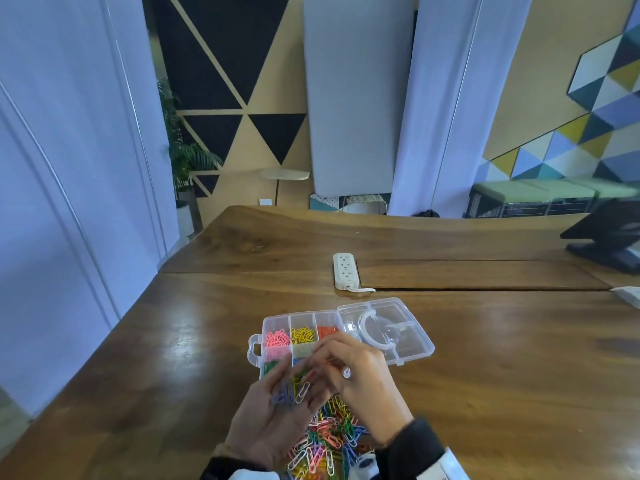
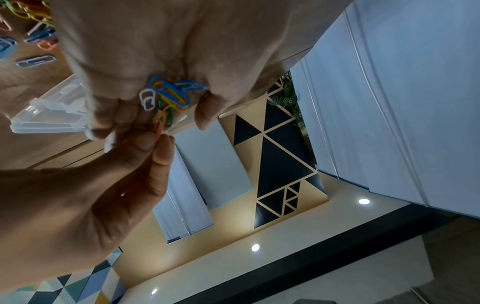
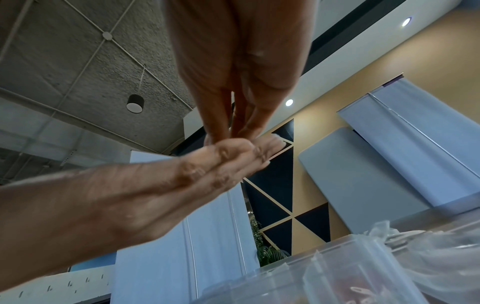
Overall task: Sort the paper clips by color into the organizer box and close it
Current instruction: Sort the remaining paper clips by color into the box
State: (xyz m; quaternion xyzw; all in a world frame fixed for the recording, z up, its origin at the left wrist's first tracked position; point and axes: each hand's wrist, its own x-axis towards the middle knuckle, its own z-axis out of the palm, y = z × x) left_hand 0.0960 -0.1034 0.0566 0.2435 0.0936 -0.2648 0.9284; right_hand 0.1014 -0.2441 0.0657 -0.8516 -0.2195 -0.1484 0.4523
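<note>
Sorting is midway: the left hand (image 1: 273, 415) lies palm up just before the box (image 1: 277, 320), cupping a small mixed bunch of clips (image 2: 166, 96), while the right hand (image 1: 360, 375) has its fingertips (image 2: 158, 144) closed in a fine grip on an orange clip (image 2: 157, 123) at the bunch's edge. The next move, I judge, calls for lifting that clip free without dragging its tangled neighbours, then dropping it in the orange compartment (image 1: 327, 331) at the box's back row. The unsorted pile (image 1: 329, 441) lies on the surface (image 1: 173, 358) under the wrists, the open lid (image 1: 388, 327) is folded out rightward, and a power strip (image 1: 345, 270) lies well behind, out of the way.
</note>
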